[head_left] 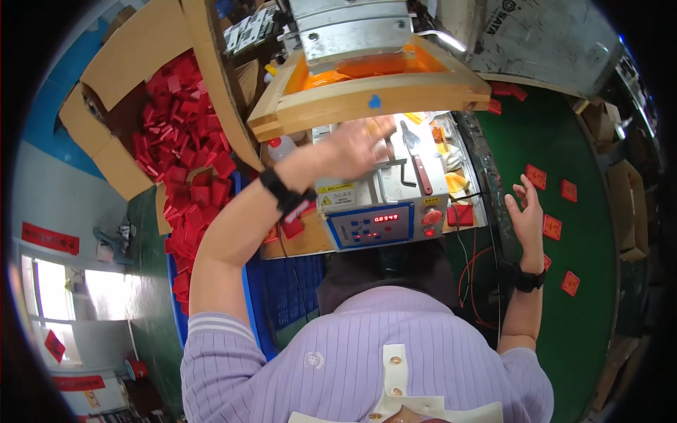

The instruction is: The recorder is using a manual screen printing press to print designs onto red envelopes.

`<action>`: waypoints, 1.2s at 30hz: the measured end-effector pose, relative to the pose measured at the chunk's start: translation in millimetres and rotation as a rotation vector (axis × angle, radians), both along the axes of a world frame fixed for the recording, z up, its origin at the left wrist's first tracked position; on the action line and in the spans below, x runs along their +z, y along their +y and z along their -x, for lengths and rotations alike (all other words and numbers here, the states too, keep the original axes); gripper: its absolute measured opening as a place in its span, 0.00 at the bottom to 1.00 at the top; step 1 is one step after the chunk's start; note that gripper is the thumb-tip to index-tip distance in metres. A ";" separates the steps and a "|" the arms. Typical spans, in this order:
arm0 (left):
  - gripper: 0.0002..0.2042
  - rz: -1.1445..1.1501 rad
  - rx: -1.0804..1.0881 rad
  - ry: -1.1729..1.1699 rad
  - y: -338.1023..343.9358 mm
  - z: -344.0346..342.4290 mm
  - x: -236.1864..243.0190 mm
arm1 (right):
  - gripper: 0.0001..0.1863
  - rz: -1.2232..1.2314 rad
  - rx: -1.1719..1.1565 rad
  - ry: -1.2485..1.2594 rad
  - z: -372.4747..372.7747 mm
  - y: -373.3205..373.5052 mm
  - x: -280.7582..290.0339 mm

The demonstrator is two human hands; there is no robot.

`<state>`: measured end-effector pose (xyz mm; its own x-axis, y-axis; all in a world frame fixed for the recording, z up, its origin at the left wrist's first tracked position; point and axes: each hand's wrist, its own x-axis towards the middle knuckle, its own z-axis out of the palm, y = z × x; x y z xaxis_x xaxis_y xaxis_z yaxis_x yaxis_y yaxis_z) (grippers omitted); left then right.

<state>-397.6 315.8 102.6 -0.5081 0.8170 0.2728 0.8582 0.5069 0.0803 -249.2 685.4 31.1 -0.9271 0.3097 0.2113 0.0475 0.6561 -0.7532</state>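
My left hand reaches under a wooden screen-printing frame with orange mesh. It is smeared by motion, and whatever its fingers may hold cannot be made out. Below it stands the printing machine with a blue control panel. On the machine's top lie a scraper with a reddish-brown handle and a hex key. Over the edge of a green conveyor belt, my right hand has its fingers apart, holding nothing. Beside those fingers lies a flat red box; a second red box is near the wrist.
At the left, a cardboard carton spills a heap of red boxes toward a blue crate. A white bottle with a red cap stands by my left forearm. Cables hang right of the machine.
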 end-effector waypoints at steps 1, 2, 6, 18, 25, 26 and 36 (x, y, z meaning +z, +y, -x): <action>0.21 -0.079 -0.104 -0.257 -3.3 -25.5 1.7 | 0.30 -0.002 0.014 -0.001 2.7 -1.8 0.0; 0.20 -0.162 -0.201 -0.515 -7.9 -52.1 6.2 | 0.29 0.013 0.027 -0.013 6.6 -4.7 -1.3; 0.17 -0.280 -0.354 -0.748 -46.4 -127.7 16.1 | 0.26 0.013 0.083 -0.021 12.6 -12.8 -3.0; 0.16 0.027 1.103 -0.093 -230.8 -57.2 -192.9 | 0.21 -0.035 0.160 -0.035 22.9 -17.2 4.5; 0.33 0.198 1.546 -0.357 -237.3 -39.5 -226.3 | 0.20 -0.060 0.194 -0.041 27.0 -32.1 23.3; 0.34 0.225 1.512 -0.377 -233.1 -38.7 -220.4 | 0.20 -0.065 0.201 -0.028 29.6 -30.0 23.0; 0.19 0.032 1.270 -0.216 -242.2 -69.1 -206.6 | 0.18 -0.014 0.579 0.056 110.8 -79.4 56.6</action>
